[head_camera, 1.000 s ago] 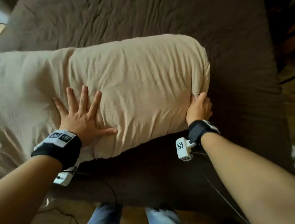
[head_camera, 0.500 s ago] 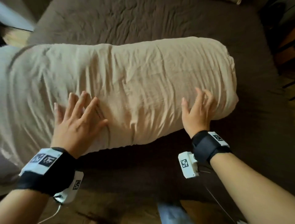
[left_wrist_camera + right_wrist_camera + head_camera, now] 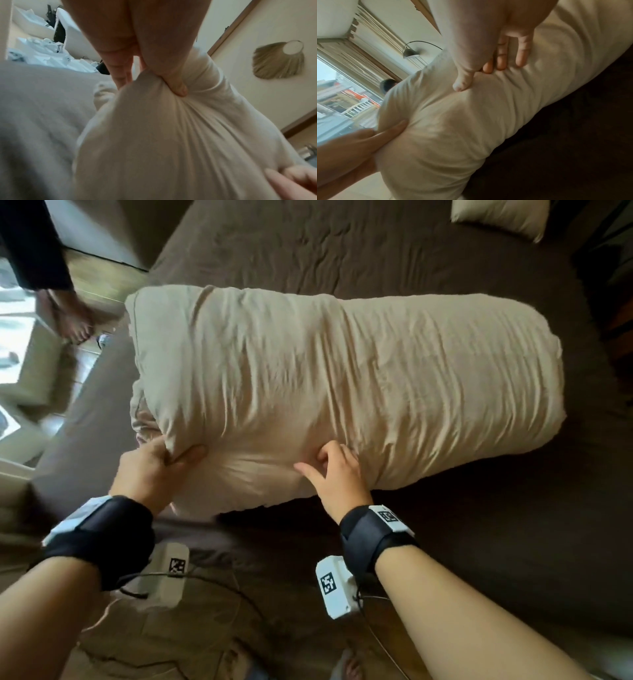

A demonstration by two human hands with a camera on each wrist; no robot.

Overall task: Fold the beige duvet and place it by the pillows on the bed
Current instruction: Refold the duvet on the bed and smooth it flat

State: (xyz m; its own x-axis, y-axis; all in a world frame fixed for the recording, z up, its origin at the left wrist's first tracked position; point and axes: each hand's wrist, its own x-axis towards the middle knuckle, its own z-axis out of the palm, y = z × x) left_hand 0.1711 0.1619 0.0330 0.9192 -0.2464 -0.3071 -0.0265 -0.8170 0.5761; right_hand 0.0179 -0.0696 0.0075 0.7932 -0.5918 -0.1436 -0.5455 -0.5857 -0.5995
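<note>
The beige duvet (image 3: 342,392) lies as a long, thick folded bundle across the brown bed (image 3: 513,542). My left hand (image 3: 164,460) grips its near left corner, thumb on top and fingers beneath a bunched fold. The left wrist view shows the left hand (image 3: 149,81) pinching that fold of duvet (image 3: 171,135). My right hand (image 3: 329,467) is at the middle of the near edge, fingers curled into the fabric. In the right wrist view the right hand (image 3: 479,73) digs thumb and fingers into the duvet (image 3: 471,121). A beige pillow (image 3: 500,217) lies at the far right corner.
Another person's bare foot (image 3: 72,320) stands on the floor beyond the bed's left side, next to pale furniture (image 3: 20,364). Wrist-camera cables (image 3: 219,587) trail over the bed's near edge. Dark furniture (image 3: 616,285) borders the right side.
Both hands left their flat rest on top of the duvet. The left went to the near left corner and gripped it; the right moved left along the near edge and curled into the fabric.
</note>
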